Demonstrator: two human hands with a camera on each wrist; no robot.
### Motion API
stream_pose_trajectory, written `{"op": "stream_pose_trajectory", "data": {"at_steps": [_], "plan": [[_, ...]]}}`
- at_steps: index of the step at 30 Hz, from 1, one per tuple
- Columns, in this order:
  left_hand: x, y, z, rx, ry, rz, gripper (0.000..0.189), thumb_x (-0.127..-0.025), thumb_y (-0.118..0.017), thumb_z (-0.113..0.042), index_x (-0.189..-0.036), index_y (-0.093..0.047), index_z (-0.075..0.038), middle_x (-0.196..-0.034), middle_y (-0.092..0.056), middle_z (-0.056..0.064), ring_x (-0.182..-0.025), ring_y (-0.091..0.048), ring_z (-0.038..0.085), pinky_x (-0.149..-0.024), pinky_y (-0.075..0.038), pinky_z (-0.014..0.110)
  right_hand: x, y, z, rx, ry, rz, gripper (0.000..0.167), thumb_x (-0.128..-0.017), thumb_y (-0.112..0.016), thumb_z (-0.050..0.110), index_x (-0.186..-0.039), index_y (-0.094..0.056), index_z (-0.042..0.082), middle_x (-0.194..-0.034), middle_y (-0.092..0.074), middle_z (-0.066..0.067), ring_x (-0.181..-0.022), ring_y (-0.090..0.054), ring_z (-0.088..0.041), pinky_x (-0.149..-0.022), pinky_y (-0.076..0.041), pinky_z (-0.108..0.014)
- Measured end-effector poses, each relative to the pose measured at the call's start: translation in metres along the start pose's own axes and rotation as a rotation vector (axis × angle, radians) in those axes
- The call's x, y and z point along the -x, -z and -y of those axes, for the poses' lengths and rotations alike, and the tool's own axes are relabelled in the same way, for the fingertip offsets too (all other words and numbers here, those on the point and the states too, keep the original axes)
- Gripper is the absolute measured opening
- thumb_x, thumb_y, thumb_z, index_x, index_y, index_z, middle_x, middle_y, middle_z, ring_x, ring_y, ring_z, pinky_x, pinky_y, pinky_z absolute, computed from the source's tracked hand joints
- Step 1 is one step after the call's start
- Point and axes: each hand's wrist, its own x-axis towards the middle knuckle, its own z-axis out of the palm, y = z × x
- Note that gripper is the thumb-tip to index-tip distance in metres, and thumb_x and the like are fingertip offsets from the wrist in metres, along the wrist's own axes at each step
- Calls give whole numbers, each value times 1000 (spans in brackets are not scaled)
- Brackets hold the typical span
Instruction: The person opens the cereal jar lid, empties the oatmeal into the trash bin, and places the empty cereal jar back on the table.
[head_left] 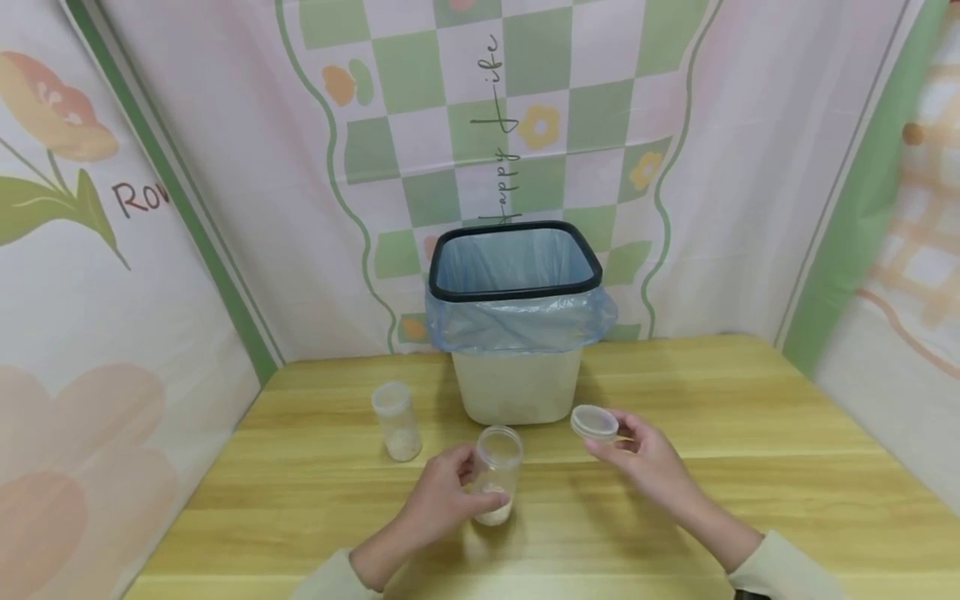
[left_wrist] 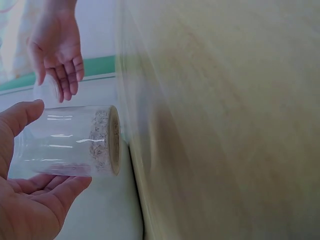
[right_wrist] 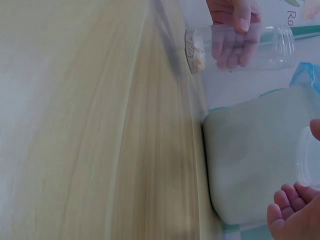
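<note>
My left hand (head_left: 444,492) holds a clear plastic jar (head_left: 501,467), its thumb on one side and its fingers on the other. The jar stands upright with its mouth uncovered, seemingly just above the tabletop. Pale, crumbly bits (right_wrist: 195,50) form a layer at its bottom. To the right, my right hand (head_left: 647,454) pinches a round translucent lid (head_left: 595,422) by its edge, apart from the jar. A second clear jar (head_left: 397,423) stands on the table left of the left hand, with some pale contents low inside and a whitish top.
Behind the hands stands a pale trash bin (head_left: 517,387) with a black rim and a blue plastic liner (head_left: 525,325) folded over it. It rests on the wood-grain table (head_left: 300,500). Printed curtains (head_left: 225,125) hang at the back and both sides.
</note>
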Motion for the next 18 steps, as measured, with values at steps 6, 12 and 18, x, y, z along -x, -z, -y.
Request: {"op": "stream_pose_trajectory", "data": {"at_steps": [6,12,18], "plan": [[-1,-3,0,10,17,20,57,-76,-83,-33,-117,-61,1,-109,-67,7,-106,-63,31,-91,-52,39,-2,12,-6,170,27,45,58,-87,-74,22,-129,-50,-10,-117,-61,-19,-100,-60,-28,-82,-52,-37],[-2,-5,2,0,20,43,59,-77,-83,-34,-119,-60,-1,-110,-66,3,-107,-63,28,-93,-51,42,-9,21,-11,357,120,74,58,-85,-76,28,-123,-55,-11,-110,-65,-14,-101,-59,-31,-87,-49,-51],[-2,-8,3,1,21,55,58,-76,-84,-31,-119,-59,-1,-109,-66,1,-106,-63,26,-92,-51,39,-14,28,-13,448,136,88,59,-83,-77,32,-120,-57,-10,-103,-65,-11,-96,-60,-31,-80,-51,-48]]}}
